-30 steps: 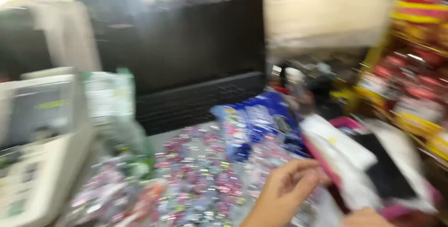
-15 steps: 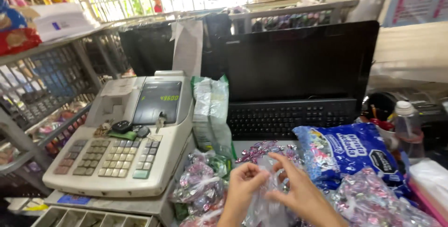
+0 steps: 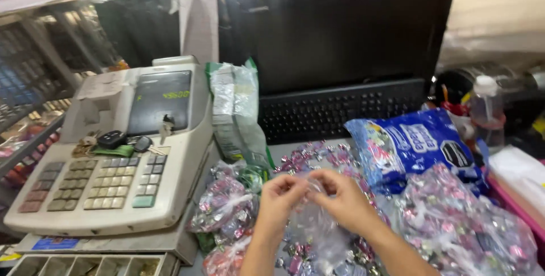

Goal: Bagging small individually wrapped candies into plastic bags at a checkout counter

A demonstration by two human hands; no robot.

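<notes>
My left hand (image 3: 279, 198) and my right hand (image 3: 342, 199) meet above the counter and pinch the top of a small clear plastic bag (image 3: 315, 232) that hangs between them. Under them lies a heap of small wrapped candies (image 3: 318, 157) in pink, purple and silver. A tied clear bag of the same candies (image 3: 222, 205) rests just left of my left hand.
A beige cash register (image 3: 119, 157) with its drawer (image 3: 85, 264) open stands at the left. A black monitor (image 3: 352, 26) and keyboard (image 3: 340, 108) fill the back. A blue candy packet (image 3: 414, 145), a large candy bag (image 3: 465, 230), a green-white packet (image 3: 235, 111) and a bottle (image 3: 488, 111) crowd the counter.
The view has swung left and down, from the shelves at the right to the cash register and counter. Both hands have come together on the clear bag.
</notes>
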